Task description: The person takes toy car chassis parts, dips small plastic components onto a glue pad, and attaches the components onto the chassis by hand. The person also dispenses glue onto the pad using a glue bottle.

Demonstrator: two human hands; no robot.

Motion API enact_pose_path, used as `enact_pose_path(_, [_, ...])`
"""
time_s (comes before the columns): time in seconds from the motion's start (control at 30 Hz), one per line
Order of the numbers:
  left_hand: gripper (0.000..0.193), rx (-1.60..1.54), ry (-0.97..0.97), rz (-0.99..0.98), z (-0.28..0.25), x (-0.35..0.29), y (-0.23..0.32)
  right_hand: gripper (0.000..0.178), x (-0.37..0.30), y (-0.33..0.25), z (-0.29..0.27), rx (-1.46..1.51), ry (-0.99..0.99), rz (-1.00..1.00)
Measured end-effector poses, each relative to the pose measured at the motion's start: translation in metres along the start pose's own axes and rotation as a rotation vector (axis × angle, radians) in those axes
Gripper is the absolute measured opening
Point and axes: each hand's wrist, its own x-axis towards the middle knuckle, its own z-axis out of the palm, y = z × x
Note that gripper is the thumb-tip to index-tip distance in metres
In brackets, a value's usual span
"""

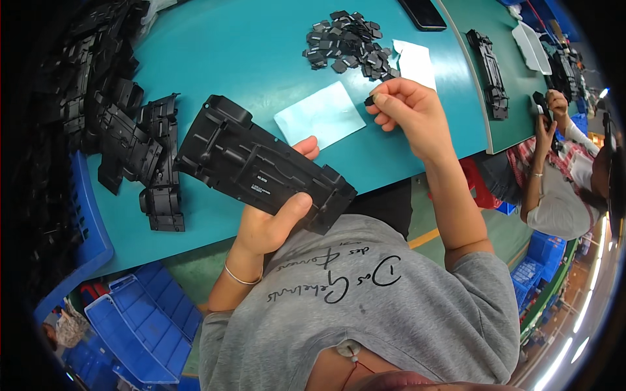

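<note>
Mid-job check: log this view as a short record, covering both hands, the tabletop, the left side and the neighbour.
Left hand: grips long black molded part, thumb on its face
Right hand: pinches small black piece, apart from the long part
Pile: small black pieces, loosely heaped on teal table
Paper: pale sheet between the hands; white paper beside the pile
Left side: more black molded parts; blue crate
Neighbour: person at right, handling a dark part
</note>
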Motion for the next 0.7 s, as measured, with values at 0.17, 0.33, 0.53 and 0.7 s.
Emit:
enact_pose_path(0.17, [0.051, 0.013, -0.001, -0.008, 0.001, 0.001, 0.000, 0.008, -0.004, 0.004, 0.012, -0.549, 0.087, -0.410])
enact_pose_path(0.33, [0.051, 0.016, 0.001, -0.006, 0.000, 0.000, -0.002, 0.007, -0.005, -0.011, 0.020, -0.844, 0.040, -0.449])
enact_pose_path(0.53, [0.051, 0.003, -0.009, 0.006, 0.001, 0.000, -0.002, 0.005, 0.002, -0.013, 0.025, -1.075, -0.018, -0.662])
enact_pose_path(0.7, [0.052, 0.033, 0.058, 0.032, 0.007, 0.000, -0.002, 0.005, 0.001, -0.014, 0.026, -1.108, -0.020, -0.622])
